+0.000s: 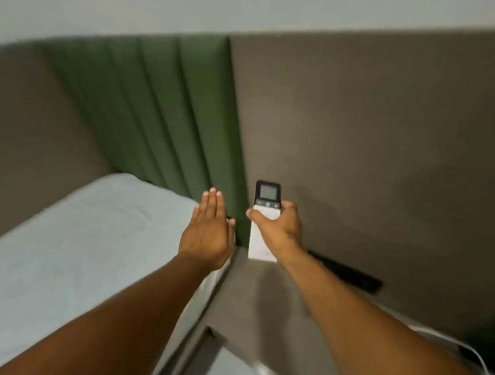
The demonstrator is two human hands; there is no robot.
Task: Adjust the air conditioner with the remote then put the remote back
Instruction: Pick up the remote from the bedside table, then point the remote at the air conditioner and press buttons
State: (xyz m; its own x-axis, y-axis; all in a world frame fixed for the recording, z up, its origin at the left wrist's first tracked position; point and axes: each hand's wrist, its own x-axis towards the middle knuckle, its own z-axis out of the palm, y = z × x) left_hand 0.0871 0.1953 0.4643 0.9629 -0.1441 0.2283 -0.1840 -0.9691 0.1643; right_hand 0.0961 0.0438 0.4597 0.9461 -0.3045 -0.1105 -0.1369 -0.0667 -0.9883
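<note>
My right hand (280,228) is shut on a white remote (266,215) with a dark top and a grey screen. The remote is held upright in front of the brown wall panel, screen facing me, my thumb across its middle. To its left my left hand (207,232) is flat and holds nothing, fingers straight and together, hovering above the corner of the bed. No air conditioner is in view.
A bed with a pale sheet (72,254) fills the left. Behind it stands a green padded headboard (165,114). A brown bedside surface (261,301) lies below my hands, with a long black object (351,273) by the wall. A white cable (455,345) runs at lower right.
</note>
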